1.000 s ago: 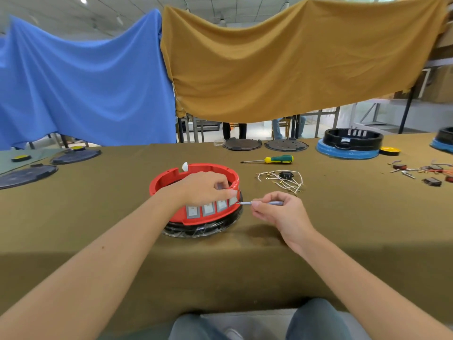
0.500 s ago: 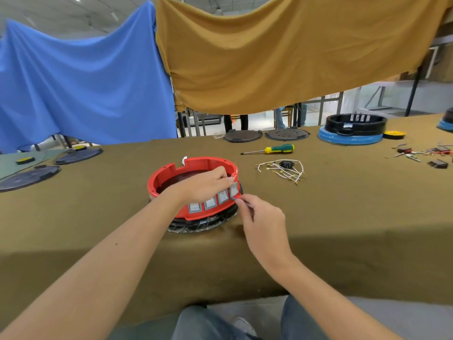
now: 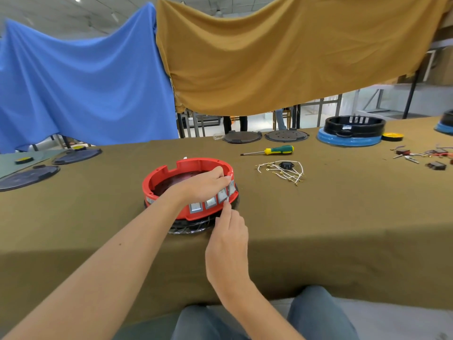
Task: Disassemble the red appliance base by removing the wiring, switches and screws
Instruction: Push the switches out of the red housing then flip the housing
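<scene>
Red base (image 3: 171,174): on the desk (image 3: 331,217) near its front edge.
Left hand (image 3: 201,185): fingers curled over the rim, gripping.
Right hand (image 3: 226,238): fingers pinch a thin tool at the switches (image 3: 210,202).
Open room: bare cloth right of base; wires (image 3: 282,171) and screwdriver (image 3: 269,151) behind.

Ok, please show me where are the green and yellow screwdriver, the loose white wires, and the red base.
green and yellow screwdriver (image 3: 279,150), head view, on its handle.
loose white wires (image 3: 282,171), head view, on the bundle's middle.
red base (image 3: 157,179), head view, on its left rim.

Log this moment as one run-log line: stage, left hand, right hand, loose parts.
stage: switch removal | left hand: grips red base rim | right hand: fingertips at switches, tool unclear | removed wiring, screwdriver: on table
</scene>
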A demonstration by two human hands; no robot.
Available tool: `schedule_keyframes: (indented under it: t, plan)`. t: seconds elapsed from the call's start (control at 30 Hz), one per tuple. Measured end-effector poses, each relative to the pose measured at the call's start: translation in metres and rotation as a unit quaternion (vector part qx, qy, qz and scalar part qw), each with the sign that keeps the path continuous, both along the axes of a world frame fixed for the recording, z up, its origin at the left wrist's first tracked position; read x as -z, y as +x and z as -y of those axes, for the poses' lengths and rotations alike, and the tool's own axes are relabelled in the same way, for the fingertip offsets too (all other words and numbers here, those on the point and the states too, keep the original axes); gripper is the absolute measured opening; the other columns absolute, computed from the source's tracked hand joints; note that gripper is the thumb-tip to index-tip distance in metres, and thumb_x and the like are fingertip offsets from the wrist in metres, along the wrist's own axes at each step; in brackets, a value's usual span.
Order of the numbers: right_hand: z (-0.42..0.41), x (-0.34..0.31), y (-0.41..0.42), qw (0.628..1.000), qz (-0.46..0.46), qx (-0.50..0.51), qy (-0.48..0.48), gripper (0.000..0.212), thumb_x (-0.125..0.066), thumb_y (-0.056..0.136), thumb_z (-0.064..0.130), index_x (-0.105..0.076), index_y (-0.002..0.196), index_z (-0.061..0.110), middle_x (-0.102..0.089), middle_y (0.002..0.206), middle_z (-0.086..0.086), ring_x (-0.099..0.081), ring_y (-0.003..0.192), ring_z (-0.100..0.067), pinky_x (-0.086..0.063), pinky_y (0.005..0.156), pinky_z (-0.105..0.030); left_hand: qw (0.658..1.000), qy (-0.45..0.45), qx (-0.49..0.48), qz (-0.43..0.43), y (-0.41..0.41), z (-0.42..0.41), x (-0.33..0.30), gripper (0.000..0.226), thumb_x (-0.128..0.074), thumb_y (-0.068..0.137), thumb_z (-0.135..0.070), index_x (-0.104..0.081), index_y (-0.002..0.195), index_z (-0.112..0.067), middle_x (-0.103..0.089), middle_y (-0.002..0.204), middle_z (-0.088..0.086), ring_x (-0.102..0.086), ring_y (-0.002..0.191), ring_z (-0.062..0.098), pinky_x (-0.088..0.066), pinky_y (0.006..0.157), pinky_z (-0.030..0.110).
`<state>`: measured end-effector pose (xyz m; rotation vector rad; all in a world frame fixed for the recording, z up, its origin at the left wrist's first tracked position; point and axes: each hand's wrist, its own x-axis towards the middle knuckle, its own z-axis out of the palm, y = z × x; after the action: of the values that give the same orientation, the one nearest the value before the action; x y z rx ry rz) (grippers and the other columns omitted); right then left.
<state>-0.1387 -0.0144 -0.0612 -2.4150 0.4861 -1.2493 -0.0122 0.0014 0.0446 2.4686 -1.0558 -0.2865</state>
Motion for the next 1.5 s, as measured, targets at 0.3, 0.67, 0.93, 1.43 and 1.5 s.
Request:
schedule_keyframes:
  t: [0.3,0.67,0.93,1.43,1.5]
  plan:
    - [0.007,-0.034,0.014,0.968,-0.104,-0.011,0.23,0.039,-0.044,0.099,0.019,-0.031,0.135,0.007,-0.065,0.122,-0.009,-0.062,0.11,-0.029,-0.037,0.081,-0.033,1.0,-0.008,-0.003,-0.026,0.002,-0.002,0.0,0.031,-0.034,0.102,-0.048,-0.046,0.086,-0.024,-0.058,0.089,-0.005,-0.053,0.079,0.012,-0.038,0.066,0.031]
    - [0.035,-0.064,0.005,0.92,-0.137,-0.071,0.36,0.01,-0.035,0.103,0.023,-0.038,0.107,0.014,-0.056,0.099,-0.005,-0.053,0.087,-0.025,-0.037,0.061,-0.032,1.0,-0.02,0.006,-0.02,-0.002,-0.001,-0.003,0.036,-0.03,0.106,-0.04,-0.052,0.104,-0.012,-0.061,0.113,0.007,-0.053,0.09,0.014,-0.044,0.081,0.032]
    - [0.001,-0.049,0.02,0.902,-0.017,-0.028,0.431,0.01,-0.035,0.104,0.023,-0.034,0.111,0.017,-0.062,0.106,-0.005,-0.057,0.087,-0.023,-0.034,0.053,-0.023,0.999,-0.025,0.002,-0.034,0.004,-0.001,-0.002,0.031,-0.034,0.106,-0.034,-0.055,0.102,-0.012,-0.063,0.104,0.005,-0.056,0.087,0.016,-0.047,0.079,0.033]
    - [0.06,-0.065,0.002,0.917,-0.159,-0.105,0.351,0.014,-0.041,0.101,0.022,-0.05,0.107,0.013,-0.062,0.1,-0.004,-0.055,0.08,-0.017,-0.037,0.059,-0.031,1.0,-0.029,0.003,0.007,0.003,-0.001,-0.001,0.032,-0.034,0.105,-0.037,-0.05,0.086,-0.018,-0.061,0.092,0.002,-0.052,0.077,0.014,-0.045,0.073,0.033]
    - [0.056,-0.068,0.005,0.926,-0.186,-0.087,0.317,0.013,-0.04,0.101,0.022,-0.045,0.106,0.011,-0.06,0.104,-0.006,-0.055,0.086,-0.023,-0.033,0.06,-0.033,1.0,-0.027,0.004,0.003,0.002,-0.001,-0.002,0.032,-0.034,0.105,-0.037,-0.05,0.087,-0.017,-0.061,0.095,0.004,-0.052,0.079,0.016,-0.048,0.078,0.035]
